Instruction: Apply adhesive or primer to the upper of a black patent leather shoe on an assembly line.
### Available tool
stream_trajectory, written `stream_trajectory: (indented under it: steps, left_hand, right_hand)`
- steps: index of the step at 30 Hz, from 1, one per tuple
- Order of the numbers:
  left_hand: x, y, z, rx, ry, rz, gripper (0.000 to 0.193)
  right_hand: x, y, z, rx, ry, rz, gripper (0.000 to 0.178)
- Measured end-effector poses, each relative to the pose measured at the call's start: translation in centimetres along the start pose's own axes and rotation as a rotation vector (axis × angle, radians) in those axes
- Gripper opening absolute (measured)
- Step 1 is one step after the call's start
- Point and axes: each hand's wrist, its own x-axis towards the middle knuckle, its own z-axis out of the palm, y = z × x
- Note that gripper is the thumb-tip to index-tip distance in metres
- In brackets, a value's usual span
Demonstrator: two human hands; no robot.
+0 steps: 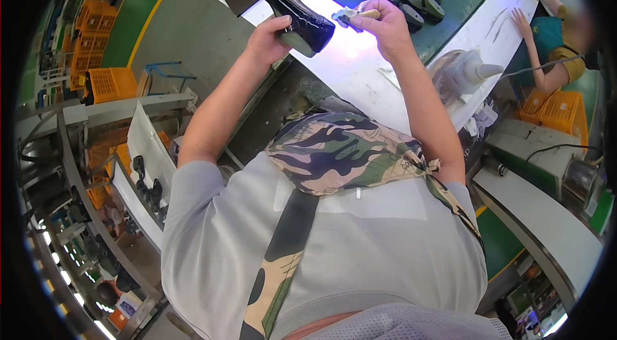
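A grey short-sleeved shirt (379, 256) is worn together with a camouflage apron (340, 150), which has a partly black strap (286, 247) toward seven o'clock and a knot (432, 167) toward three o'clock.

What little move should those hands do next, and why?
Perhaps the right hand should dab its tool lightly on the shoe: the left hand holds the shoe up, and the tool's pale tip is right by its edge, though I can't tell if they touch.
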Motion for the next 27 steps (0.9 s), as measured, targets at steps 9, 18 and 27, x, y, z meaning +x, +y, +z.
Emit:
stream_trajectory:
  steps: [9, 18, 27]
  left_hand:
    - [-4.8, 1.4, -4.2, -0.02, 0.053, 0.279, 0.051]
    - [-13.1, 3.6, -8.0, 0.7, 0.541, 0.799, 0.061]
    - [-23.4, 5.2, -8.8, 0.815, 0.75, 0.93, 0.068]
  right_hand:
    - [1.7, 3.3, 7.7, 0.007, 0.16, 0.194, 0.023]
    - [3.4, 8.8, 16.2, -0.099, 0.141, 0.367, 0.021]
    - [2.7, 10.1, 24.0, 0.123, -0.128, 0.524, 0.017]
